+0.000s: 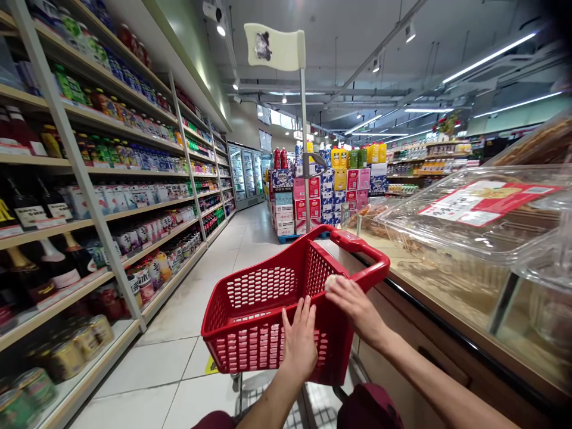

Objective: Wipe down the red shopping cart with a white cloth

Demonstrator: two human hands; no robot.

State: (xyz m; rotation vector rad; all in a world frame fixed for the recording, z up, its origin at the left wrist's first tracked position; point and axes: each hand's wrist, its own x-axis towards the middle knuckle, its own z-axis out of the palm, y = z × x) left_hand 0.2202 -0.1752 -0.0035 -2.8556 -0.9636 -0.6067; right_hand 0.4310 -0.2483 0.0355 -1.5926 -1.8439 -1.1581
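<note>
A red plastic shopping basket [263, 298] on a wheeled frame stands in the aisle right in front of me. My left hand [298, 341] lies flat against the basket's near rim, fingers stretched upward. My right hand [353, 304] reaches to the rim beside the red handle [361, 247] and its fingertips pinch a small pale object [331, 281] that I cannot name. The basket's inside looks empty as far as I can see. A white flag on a thin pole [304, 149] rises behind the basket.
Shelves of bottles, cartons and cans [111, 196] line the left side. A counter with clear-lidded food bins [473, 220] runs along the right. Stacked boxes with bottles on top [322, 190] stand ahead, with glass-door coolers [245, 173] at the aisle's far end.
</note>
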